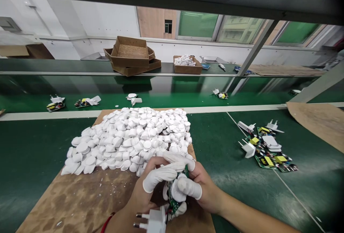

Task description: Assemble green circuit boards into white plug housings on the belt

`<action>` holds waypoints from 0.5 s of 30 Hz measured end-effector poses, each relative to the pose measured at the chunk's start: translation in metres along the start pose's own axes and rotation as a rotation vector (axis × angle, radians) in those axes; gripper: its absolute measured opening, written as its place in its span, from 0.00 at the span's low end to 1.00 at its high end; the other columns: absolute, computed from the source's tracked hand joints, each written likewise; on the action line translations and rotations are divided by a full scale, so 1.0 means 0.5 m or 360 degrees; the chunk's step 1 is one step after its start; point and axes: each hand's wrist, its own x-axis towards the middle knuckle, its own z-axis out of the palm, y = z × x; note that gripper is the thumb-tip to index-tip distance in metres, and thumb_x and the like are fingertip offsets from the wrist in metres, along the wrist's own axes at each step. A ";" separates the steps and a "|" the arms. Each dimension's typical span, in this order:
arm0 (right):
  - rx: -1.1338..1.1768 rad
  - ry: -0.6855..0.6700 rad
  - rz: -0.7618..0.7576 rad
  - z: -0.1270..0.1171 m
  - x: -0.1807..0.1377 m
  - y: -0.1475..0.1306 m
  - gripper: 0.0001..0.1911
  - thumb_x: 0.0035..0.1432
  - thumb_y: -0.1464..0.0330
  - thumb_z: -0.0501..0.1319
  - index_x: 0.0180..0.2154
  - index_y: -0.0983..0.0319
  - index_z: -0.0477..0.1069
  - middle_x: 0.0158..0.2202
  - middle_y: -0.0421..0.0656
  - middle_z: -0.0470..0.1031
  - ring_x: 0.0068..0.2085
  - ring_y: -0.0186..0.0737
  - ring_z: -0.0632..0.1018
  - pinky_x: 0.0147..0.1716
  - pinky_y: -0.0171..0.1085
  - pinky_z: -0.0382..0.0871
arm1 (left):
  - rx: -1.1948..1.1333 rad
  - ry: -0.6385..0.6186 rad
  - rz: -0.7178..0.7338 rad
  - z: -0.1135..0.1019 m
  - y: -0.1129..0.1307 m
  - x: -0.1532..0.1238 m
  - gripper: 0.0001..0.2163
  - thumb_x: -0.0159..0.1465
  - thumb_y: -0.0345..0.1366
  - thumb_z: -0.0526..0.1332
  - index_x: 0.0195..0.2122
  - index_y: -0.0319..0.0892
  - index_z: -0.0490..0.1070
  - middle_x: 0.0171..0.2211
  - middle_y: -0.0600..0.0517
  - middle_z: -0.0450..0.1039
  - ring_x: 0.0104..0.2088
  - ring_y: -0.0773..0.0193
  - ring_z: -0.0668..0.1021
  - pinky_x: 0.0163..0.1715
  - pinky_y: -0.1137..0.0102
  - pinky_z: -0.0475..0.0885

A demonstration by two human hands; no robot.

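Low in the head view, my left hand (150,186) and my right hand (200,181), both in white finger cots, are closed around a small green circuit board (175,205). My right thumb presses a small white rounded piece (176,193) against the board's face. A white two-pin plug (156,221) hangs off the board's near end on thin wires, beneath my left wrist. The fingers cover much of the board. Just beyond my hands, a large pile of small white pieces (134,140) lies on a brown board (80,200).
On the right of the green table (220,143) lies a cluster of circuit boards (268,159) with white plugs. Several more plug assemblies (87,102) sit on the green strip behind. Cardboard trays (130,61) and a box of white pieces (188,69) stand on the ledge.
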 end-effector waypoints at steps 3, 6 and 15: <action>0.0040 -0.0089 -0.0012 -0.001 0.002 -0.004 0.22 0.55 0.52 0.63 0.46 0.58 0.76 0.43 0.46 0.77 0.46 0.46 0.76 0.49 0.41 0.70 | -0.0062 -0.0035 0.0010 -0.005 0.010 0.000 0.16 0.59 0.50 0.63 0.47 0.52 0.73 0.44 0.51 0.69 0.40 0.58 0.75 0.39 0.68 0.72; 0.0025 -0.0073 0.0005 -0.005 -0.001 0.000 0.22 0.53 0.53 0.65 0.45 0.59 0.76 0.40 0.46 0.78 0.43 0.45 0.77 0.46 0.40 0.71 | -0.0134 -0.0057 -0.0088 -0.010 0.013 -0.001 0.21 0.59 0.53 0.62 0.51 0.53 0.70 0.46 0.49 0.70 0.40 0.58 0.75 0.40 0.66 0.71; -0.0012 0.0000 0.0086 -0.014 -0.010 0.025 0.27 0.58 0.52 0.59 0.52 0.62 0.71 0.38 0.48 0.78 0.39 0.43 0.77 0.41 0.40 0.72 | -0.0252 -0.0035 -0.0057 -0.017 0.002 0.008 0.15 0.55 0.37 0.69 0.44 0.51 0.73 0.48 0.50 0.71 0.49 0.52 0.74 0.51 0.62 0.70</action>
